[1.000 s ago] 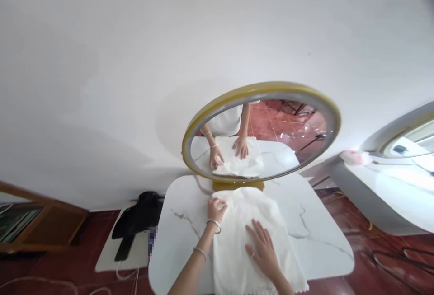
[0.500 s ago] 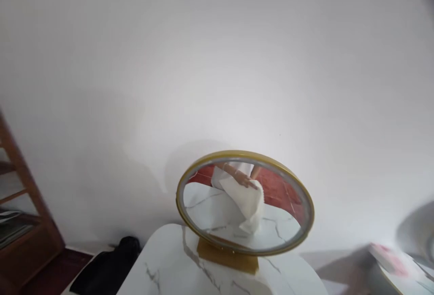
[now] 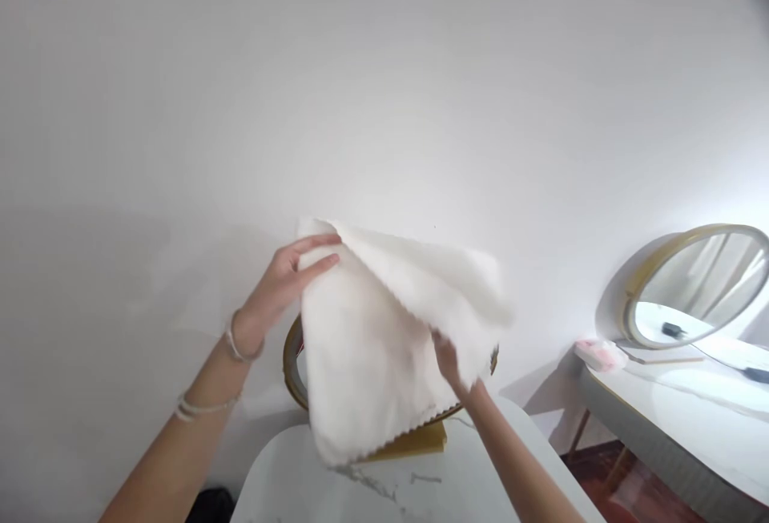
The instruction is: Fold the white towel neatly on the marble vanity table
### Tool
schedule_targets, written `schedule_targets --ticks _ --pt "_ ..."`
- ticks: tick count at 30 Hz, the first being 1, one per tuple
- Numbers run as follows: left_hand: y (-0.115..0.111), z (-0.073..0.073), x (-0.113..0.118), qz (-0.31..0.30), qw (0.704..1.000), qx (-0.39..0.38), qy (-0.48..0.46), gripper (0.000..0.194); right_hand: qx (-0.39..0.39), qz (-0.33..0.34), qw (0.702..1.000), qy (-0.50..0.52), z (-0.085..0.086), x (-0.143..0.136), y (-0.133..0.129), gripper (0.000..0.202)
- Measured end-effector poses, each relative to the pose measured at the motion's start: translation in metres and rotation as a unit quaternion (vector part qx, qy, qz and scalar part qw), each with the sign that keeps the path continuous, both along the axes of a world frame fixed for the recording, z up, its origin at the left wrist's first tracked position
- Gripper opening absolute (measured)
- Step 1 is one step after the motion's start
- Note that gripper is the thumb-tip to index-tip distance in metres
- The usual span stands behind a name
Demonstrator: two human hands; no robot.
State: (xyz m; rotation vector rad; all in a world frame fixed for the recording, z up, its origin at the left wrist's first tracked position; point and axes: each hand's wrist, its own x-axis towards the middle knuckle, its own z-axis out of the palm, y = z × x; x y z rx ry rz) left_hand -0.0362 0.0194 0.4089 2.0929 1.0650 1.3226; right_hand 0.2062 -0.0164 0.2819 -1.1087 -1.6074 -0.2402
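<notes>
A white cloth (image 3: 366, 363) with a scalloped edge hangs in front of a gold-rimmed oval mirror (image 3: 294, 383), hiding most of its glass. My left hand (image 3: 294, 267) grips the cloth near its upper left corner, fingers and thumb closed on it. Bracelets circle that wrist. Partly covered by a folded-over flap, my right hand (image 3: 448, 359) is on the cloth's right side; its fingers are mostly hidden. Below, the mirror's gold base (image 3: 414, 443) rests on a white marble-patterned table (image 3: 288, 475).
To the right stands a second white table (image 3: 690, 403) bearing another gold-framed oval mirror (image 3: 702, 291) and a pink-and-white packet (image 3: 601, 355). A plain pale wall (image 3: 384, 90) rises behind. Something black (image 3: 210, 504) shows at the lower left.
Both hands and the white cloth, earlier seen only as a reflection, have come up in front of the mirror. The view has shifted right, bringing the second table and mirror into sight.
</notes>
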Motion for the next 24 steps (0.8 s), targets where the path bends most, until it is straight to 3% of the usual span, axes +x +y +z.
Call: schedule_targets --ticks 2,4,6,9,12,15,17,20,24 --pt "0.020 0.012 -0.010 -0.002 1.000 -0.015 0.027 0.054 0.048 -0.033 0.997 0.044 0.031 -0.010 0.028 0.041" --pt "0.032 0.017 -0.012 -0.019 0.998 0.017 0.049 0.058 0.113 -0.042 0.991 0.050 0.052 -0.024 0.046 0.035" --pt "0.034 0.021 -0.005 -0.057 0.994 0.065 0.063 0.055 0.169 -0.023 0.985 0.014 0.059 -0.037 0.052 0.029" --pt "0.017 0.035 0.014 -0.138 0.976 0.104 0.130 0.045 0.177 0.011 0.984 0.004 0.061 -0.044 0.041 0.058" --pt "-0.006 0.052 0.030 -0.195 0.951 0.071 0.228 0.040 0.093 0.116 0.987 0.053 0.071 -0.028 0.020 0.090" --pt "-0.022 0.061 0.037 -0.165 0.955 0.029 0.245 0.046 -0.059 0.317 0.946 0.032 0.086 -0.005 0.000 0.077" --pt "-0.027 0.060 0.037 -0.142 0.965 0.027 0.220 0.047 -0.146 0.399 0.905 0.017 0.090 0.003 -0.013 0.060" --pt "-0.028 0.054 0.033 -0.132 0.969 0.035 0.207 0.043 -0.251 0.401 0.880 0.041 0.077 0.001 -0.032 0.041" --pt "-0.023 0.045 0.020 -0.148 0.966 0.022 0.209 0.045 -0.378 0.388 0.836 0.089 0.039 0.006 -0.054 0.038"
